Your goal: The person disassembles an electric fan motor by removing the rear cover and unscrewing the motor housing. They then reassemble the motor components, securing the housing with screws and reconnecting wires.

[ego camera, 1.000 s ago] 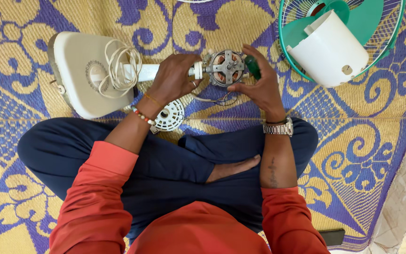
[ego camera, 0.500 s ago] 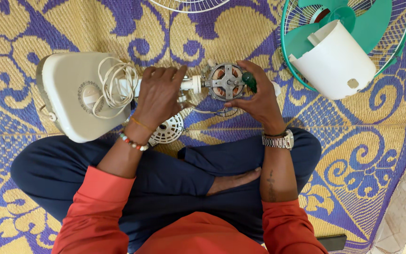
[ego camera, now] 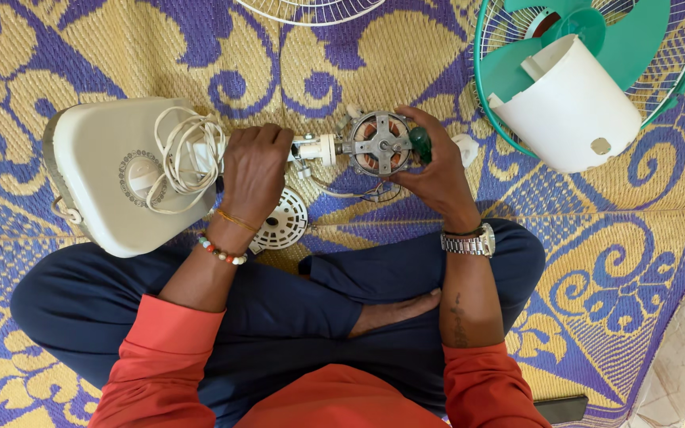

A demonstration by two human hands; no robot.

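Head cam: fan's well stripped, green blade [ego camera: 596, 36] and white motor cover [ego camera: 572, 107] set aside on the mat [ego camera: 57, 47]. Left hand [ego camera: 254, 170] wraps the stand neck, right hand [ego camera: 438, 170] pinches a green screwdriver [ego camera: 420, 145] against the bare motor [ego camera: 380, 144]. Motor's not off yet.

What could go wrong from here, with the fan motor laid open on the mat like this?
The screwdriver in the right hand could slip off the motor and nick its exposed copper windings. Thin wires trail loose below the motor and could snag. Any small part that comes free could vanish in the patterned mat.
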